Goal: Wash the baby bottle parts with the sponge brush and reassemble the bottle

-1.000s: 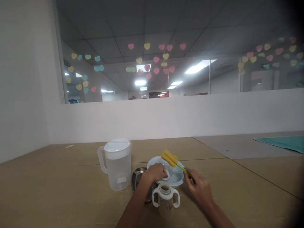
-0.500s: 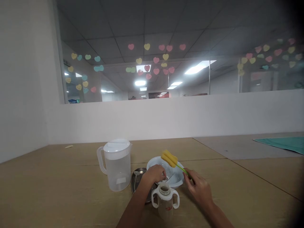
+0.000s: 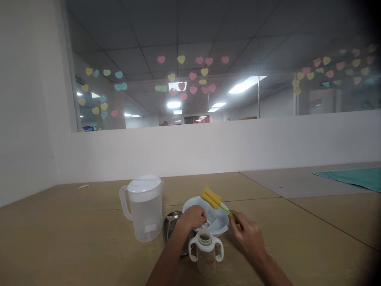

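My right hand (image 3: 248,234) is closed round the green handle of a bottle brush (image 3: 212,198), whose yellow sponge head is held over the white bowl (image 3: 224,224). My left hand (image 3: 194,217) reaches over the bowl's near left side with its fingers curled on a clear, see-through cover (image 3: 212,218). Its exact shape is hard to make out against the bowl. Just in front stands a clear baby bottle (image 3: 206,254) with two white handles and its top uncovered. A metal dish (image 3: 166,237) lies partly under my left forearm, with a thin white tube with a round end (image 3: 170,218) in it.
A lidded translucent pitcher (image 3: 146,214) stands to the left of the dish on the wooden table (image 3: 74,234). At the far right lies a teal cloth (image 3: 354,178). Behind the table is a white wall (image 3: 178,153) with a window above it.
The view has shifted slightly to the right. Both hands keep their holds, and the clear cover shows a little more over the bowl.
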A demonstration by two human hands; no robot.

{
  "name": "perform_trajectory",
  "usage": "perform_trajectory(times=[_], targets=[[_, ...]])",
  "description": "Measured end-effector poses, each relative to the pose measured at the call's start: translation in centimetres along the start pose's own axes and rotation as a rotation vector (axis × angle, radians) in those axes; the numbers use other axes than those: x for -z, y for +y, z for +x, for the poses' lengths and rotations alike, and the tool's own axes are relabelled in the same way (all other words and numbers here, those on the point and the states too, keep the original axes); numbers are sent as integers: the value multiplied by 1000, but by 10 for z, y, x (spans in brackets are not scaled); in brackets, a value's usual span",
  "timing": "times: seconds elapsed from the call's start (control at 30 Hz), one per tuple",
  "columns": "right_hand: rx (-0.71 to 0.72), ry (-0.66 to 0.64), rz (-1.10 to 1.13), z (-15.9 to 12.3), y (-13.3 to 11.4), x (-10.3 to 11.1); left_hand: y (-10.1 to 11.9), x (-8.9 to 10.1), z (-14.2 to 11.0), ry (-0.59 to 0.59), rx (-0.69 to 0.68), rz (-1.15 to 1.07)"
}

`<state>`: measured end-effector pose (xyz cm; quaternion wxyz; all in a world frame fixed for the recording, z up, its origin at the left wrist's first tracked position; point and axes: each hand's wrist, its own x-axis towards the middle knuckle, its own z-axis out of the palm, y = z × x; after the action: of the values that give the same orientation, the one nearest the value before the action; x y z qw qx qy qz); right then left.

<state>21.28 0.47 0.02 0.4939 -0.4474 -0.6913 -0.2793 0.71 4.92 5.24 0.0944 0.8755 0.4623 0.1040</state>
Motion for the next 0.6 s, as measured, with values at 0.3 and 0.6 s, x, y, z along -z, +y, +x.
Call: perform_trajectory(times=[0.3, 0.6], targets=[[25, 35, -10, 2, -2, 3, -1, -5, 2, 102, 63, 25], [11, 30, 7, 1, -3, 3, -3, -12, 7, 121, 104, 97]])
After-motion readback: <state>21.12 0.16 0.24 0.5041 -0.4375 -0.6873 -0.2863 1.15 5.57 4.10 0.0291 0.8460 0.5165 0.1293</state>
